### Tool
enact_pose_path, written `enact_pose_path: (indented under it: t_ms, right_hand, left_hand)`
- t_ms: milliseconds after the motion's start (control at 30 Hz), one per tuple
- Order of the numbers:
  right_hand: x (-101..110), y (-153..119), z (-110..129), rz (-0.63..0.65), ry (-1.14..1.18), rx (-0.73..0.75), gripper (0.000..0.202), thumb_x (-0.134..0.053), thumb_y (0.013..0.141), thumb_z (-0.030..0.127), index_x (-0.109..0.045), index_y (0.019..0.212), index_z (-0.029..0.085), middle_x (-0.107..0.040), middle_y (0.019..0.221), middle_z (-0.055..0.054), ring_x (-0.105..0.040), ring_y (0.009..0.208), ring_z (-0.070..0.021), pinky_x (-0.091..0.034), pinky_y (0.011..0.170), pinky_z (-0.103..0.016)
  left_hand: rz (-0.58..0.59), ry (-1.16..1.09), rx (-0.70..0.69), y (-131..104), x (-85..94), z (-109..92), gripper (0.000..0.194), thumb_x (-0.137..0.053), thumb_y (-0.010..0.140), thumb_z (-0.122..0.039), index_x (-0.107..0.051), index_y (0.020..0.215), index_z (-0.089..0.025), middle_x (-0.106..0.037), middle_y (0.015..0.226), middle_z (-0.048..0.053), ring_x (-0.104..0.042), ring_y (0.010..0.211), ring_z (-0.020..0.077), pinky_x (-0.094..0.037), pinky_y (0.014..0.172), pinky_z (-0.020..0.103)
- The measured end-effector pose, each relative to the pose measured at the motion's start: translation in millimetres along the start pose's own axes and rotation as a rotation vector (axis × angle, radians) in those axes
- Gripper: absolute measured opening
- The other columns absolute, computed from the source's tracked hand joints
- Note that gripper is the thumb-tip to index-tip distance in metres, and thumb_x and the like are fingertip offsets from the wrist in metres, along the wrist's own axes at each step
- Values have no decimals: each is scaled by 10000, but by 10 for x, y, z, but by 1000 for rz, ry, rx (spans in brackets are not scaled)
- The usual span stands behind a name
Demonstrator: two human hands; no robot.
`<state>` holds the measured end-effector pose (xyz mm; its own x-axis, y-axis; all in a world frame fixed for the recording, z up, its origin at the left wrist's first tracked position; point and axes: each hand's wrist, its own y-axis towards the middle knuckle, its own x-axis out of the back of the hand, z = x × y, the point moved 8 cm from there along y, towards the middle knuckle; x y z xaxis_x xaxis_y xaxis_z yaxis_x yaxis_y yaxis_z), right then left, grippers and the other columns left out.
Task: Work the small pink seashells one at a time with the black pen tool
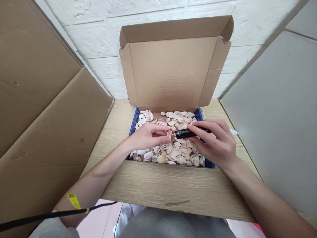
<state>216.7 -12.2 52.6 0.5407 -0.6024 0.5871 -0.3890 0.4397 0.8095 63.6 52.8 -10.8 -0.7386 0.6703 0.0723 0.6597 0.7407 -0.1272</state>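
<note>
My left hand pinches a small reddish-brown patterned seashell between thumb and fingers, above the box. My right hand is closed round a black pen-shaped tool, which looks like a mini hand drill. Its thin tip points left and meets, or nearly meets, the shell; the exact contact is too small to make out. Below both hands, many pale seashells lie in an open cardboard box with blue sides. My hands hide part of the shells.
The box's brown lid stands raised against a white brick-patterned wall. A cardboard panel rises on the left and a grey panel on the right. A black cable crosses the lower left, below the wooden tabletop.
</note>
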Motion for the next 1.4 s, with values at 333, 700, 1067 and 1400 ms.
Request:
enact_pose_path:
  t_ms: [333,700,1067,1400]
  right_hand:
    - [-160,-47,-69,114,31,-59,318,-675,841,311,-609,1135,208,-683,899,-68,-628,757,-187,-532,675,-327]
    - [-246,-49,-22,241,110,-64,255,-575,916,381,-596,1078,186,-697,790,-23,-636,640,-124,-455,526,-235]
    - [-254,-88,-90,214,111,-150,256,-610,892,340,-609,1093,181,-704,865,-52,-656,702,-155,-515,594,-266]
    - [-213,-106,-255,189,41,-270,232,-607,885,342,-640,1051,184,-697,892,-73,-654,774,-193,-537,673,-313]
  left_hand:
    - [-112,-9,-40,4,86,-22,407,-785,696,-270,-714,1067,-117,-753,788,69,-694,652,164,-567,582,247]
    - [-265,60,-162,-9,193,-126,379,-804,670,-316,-747,996,-132,-746,1012,102,-706,801,202,-606,695,306]
    - [-392,75,-227,-39,287,-207,267,-750,735,-257,-737,961,-117,-745,997,97,-703,862,194,-591,808,314]
    - [-429,64,-283,-38,375,-199,324,-720,770,-293,-703,1029,-99,-745,1017,126,-700,954,228,-560,885,359]
